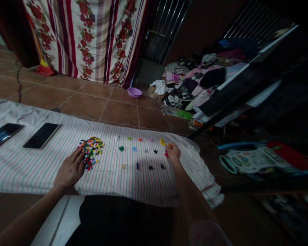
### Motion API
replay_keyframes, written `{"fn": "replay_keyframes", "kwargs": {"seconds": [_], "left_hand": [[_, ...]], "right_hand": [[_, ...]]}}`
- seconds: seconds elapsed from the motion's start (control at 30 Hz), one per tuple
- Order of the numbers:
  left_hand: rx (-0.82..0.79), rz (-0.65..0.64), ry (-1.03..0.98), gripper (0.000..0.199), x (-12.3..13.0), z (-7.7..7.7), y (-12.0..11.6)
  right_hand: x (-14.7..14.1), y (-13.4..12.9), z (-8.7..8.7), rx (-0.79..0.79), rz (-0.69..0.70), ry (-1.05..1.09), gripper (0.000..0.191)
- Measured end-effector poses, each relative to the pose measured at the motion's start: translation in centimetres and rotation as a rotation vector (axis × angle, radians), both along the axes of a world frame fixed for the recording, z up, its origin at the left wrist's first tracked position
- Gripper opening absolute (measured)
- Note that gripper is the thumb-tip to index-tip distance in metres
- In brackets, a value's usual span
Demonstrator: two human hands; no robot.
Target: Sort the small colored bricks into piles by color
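Observation:
A heap of small multicoloured plastic pieces [93,150] lies on a striped cloth. My left hand [71,167] rests flat at the heap's left edge, fingers stretched out and touching it. To the right, little single-colour groups are laid out in rough rows, among them white pieces [117,137], dark green pieces [121,148], light blue pieces [134,149] and black pieces [155,151]. My right hand [173,152] is at the right end, its fingers pinched together between the yellow pieces [162,141] and the red pieces [166,154]. What the pinch holds is too small to make out.
Two phones [42,136] lie on the striped cloth [107,177] at the left. Beyond it are a tiled floor, a purple basin [135,92], a floral curtain [97,37] and a heap of clothes [192,78]. A dark slanting frame stands at the right.

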State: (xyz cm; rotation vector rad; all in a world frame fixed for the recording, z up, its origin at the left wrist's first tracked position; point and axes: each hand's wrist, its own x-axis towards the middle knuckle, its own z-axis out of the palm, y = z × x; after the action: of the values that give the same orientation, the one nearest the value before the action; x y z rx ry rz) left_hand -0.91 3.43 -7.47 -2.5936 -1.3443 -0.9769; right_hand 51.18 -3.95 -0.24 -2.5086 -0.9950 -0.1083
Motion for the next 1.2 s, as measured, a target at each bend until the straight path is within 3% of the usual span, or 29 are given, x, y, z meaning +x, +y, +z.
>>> {"fn": "replay_keyframes", "kwargs": {"seconds": [0.33, 0.63, 0.83, 0.97, 1.1, 1.2], "left_hand": [[0.008, 0.022, 0.069, 0.042, 0.0, 0.4, -0.1], [-0.015, 0.042, 0.073, 0.042, 0.2, 0.8, -0.3], [-0.052, 0.049, 0.043, 0.043, 0.3, 0.8, -0.4], [-0.062, 0.057, 0.052, 0.042, 0.4, 0.9, -0.4], [-0.063, 0.060, 0.054, 0.043, 0.4, 1.0, -0.4], [-0.071, 0.056, 0.043, 0.044, 0.3, 0.8, -0.4]], "right_hand": [[1.5, 2.3, -0.5, -0.083, -0.079, 0.079, 0.034], [2.1, 3.4, -0.9, -0.132, -0.017, 0.075, 0.037], [0.7, 3.5, -0.6, -0.062, 0.048, 0.011, 0.040], [-2.6, 4.3, -0.3, 0.041, 0.240, 0.017, 0.036], [-8.7, 5.4, -0.3, 0.161, 0.598, 0.150, 0.029], [-13.9, 6.0, -0.8, 0.146, 0.854, 0.242, 0.026]]}}
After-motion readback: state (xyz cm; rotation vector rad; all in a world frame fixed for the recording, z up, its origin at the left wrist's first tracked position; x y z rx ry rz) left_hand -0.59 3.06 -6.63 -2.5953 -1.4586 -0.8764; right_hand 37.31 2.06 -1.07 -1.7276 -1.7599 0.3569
